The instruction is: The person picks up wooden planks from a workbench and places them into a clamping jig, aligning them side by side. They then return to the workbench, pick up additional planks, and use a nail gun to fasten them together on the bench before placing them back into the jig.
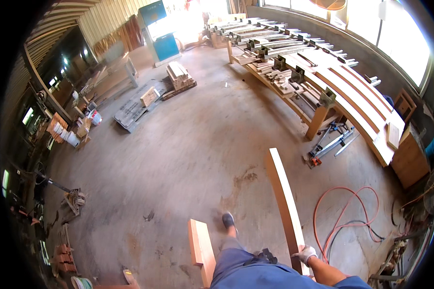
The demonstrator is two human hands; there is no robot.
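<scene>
A long, pale wooden beam (287,207) slants forward along my right side. My right hand (304,254), in a light work glove, is closed around its near part. By my left hip is a shorter reddish wooden beam (202,245), its lower end running out of the picture. Whether anything holds that piece cannot be made out. My left hand does not show.
A long workbench (318,115) with clamps and boards runs along the right wall. Bar clamps (330,144) lie under its near end. A red hose (318,212) coils on the floor at right. Stacked wood (179,74) and a pallet (130,113) lie ahead left.
</scene>
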